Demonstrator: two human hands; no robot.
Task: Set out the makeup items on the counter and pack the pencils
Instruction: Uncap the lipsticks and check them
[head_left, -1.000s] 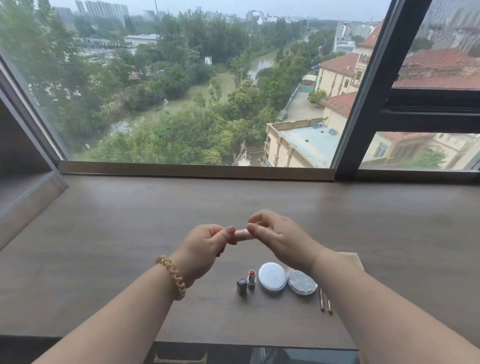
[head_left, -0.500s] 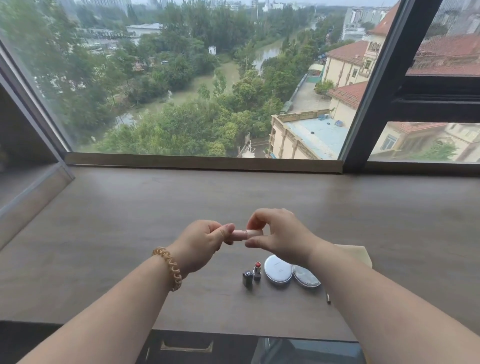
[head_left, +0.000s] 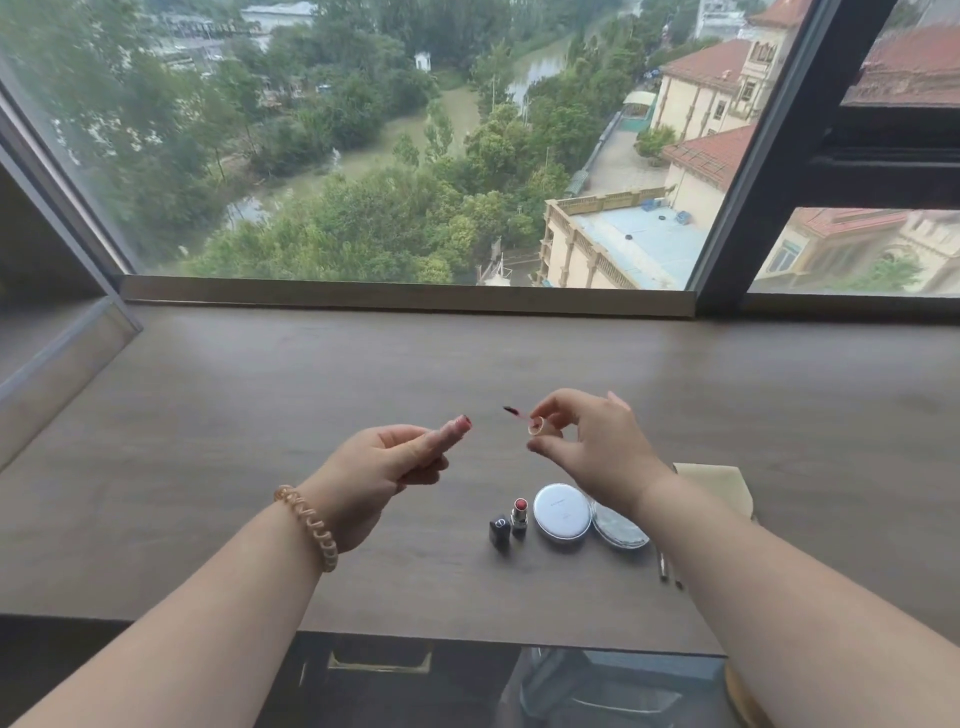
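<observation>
My left hand (head_left: 382, 467) grips a small pink lip gloss tube (head_left: 457, 427), its open end pointing right. My right hand (head_left: 587, 441) pinches the tube's cap with its dark-tipped wand (head_left: 522, 415), held a short way from the tube. Below the hands on the counter (head_left: 260, 415) stand a black lipstick cap (head_left: 499, 530) and an open red lipstick (head_left: 519, 514). Beside them lie a white round compact (head_left: 562, 512) and a silvery round compact (head_left: 618, 527). Two pencils (head_left: 667, 569) show beside my right forearm, mostly hidden by it.
A beige pouch (head_left: 719, 486) lies behind my right forearm. The window sill (head_left: 405, 296) and glass close off the far side. The counter's front edge runs below my wrists, with an open drawer (head_left: 379, 662) beneath.
The hands held the closed tube together before. Now my right hand has pulled the cap and wand out to the right, leaving the tube in my left hand.
</observation>
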